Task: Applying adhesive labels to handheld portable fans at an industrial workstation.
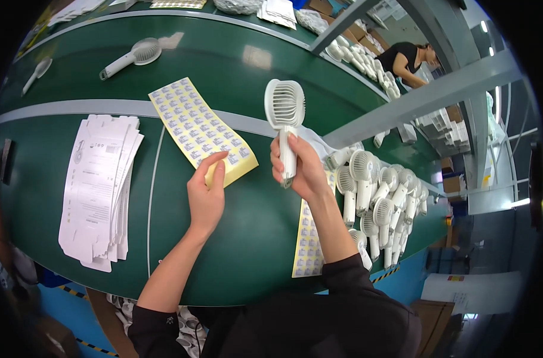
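Note:
My right hand (pixel 304 164) is closed around the handle of a white handheld fan (pixel 285 101), holding it upright above the green table. The fan's round slatted head points up. My left hand (pixel 206 200) is over the near end of a yellow-backed sheet of labels (pixel 191 119), index finger and thumb stretched out and a little apart. The index fingertip reaches one of the labels; whether a label sticks to it is too small to tell. A second label sheet (pixel 309 244) lies partly under my right forearm. Beside that arm several white handheld fans (pixel 381 212) are heaped together.
On the left lies a stack of flat white cartons (pixel 98 191). Past a grey rail (pixel 125 108), a fan (pixel 131 58) and a smaller white fan-like item (pixel 37 76) rest on the green surface. A grey metal frame (pixel 426 95) crosses the right, with a co-worker (pixel 402 62) beyond.

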`<action>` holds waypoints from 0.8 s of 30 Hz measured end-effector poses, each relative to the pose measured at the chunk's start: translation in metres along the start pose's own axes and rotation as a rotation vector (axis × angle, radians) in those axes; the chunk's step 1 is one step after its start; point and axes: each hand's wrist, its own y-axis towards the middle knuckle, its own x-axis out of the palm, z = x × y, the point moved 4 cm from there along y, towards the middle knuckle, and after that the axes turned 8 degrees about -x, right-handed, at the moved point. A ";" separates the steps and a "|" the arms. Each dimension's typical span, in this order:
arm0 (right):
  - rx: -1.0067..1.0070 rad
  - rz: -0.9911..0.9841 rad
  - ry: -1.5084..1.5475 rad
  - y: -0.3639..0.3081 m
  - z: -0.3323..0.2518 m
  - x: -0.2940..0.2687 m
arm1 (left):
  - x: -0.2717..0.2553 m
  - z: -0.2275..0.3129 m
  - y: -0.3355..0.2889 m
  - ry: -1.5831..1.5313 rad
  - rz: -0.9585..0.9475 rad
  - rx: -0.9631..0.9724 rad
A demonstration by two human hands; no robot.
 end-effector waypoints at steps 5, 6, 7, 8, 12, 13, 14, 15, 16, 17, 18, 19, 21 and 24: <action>0.012 -0.058 0.072 -0.033 0.003 0.011 | 0.000 -0.001 -0.003 -0.001 -0.066 -0.055; 0.013 -0.075 0.075 -0.037 0.003 0.013 | 0.000 0.001 -0.003 -0.001 -0.078 -0.030; 0.013 -0.073 0.076 -0.040 0.002 0.014 | 0.000 0.001 -0.003 0.002 -0.091 -0.052; 0.012 -0.079 0.082 -0.043 0.001 0.015 | 0.000 0.002 -0.002 0.003 -0.105 -0.057; 0.038 -0.083 0.089 -0.050 0.003 0.024 | 0.006 0.008 -0.002 -0.120 -0.221 0.012; 0.070 -0.076 0.061 -0.054 0.008 0.028 | 0.005 0.009 -0.004 -0.175 -0.239 0.035; 0.108 -0.079 0.029 -0.057 0.014 0.031 | 0.008 0.006 -0.008 -0.241 -0.290 -0.043; 0.186 -0.092 0.058 -0.060 0.020 0.034 | 0.012 0.002 -0.012 -0.310 -0.317 -0.126; 0.235 -0.130 0.024 -0.062 0.027 0.038 | 0.012 -0.001 -0.017 -0.379 -0.345 -0.212; 0.278 -0.168 -0.009 -0.063 0.035 0.041 | 0.010 -0.002 -0.020 -0.328 -0.403 -0.261; 0.307 -0.215 -0.047 -0.064 0.041 0.042 | 0.009 -0.003 -0.023 -0.283 -0.468 -0.307; 0.366 -0.243 -0.102 -0.065 0.049 0.042 | 0.009 -0.006 -0.026 -0.217 -0.524 -0.403; 0.380 -0.231 -0.074 -0.062 0.058 0.039 | 0.009 -0.006 -0.026 -0.284 -0.605 -0.441; 0.404 -0.207 0.037 -0.061 0.066 0.035 | 0.010 -0.006 -0.021 -0.166 -0.659 -0.463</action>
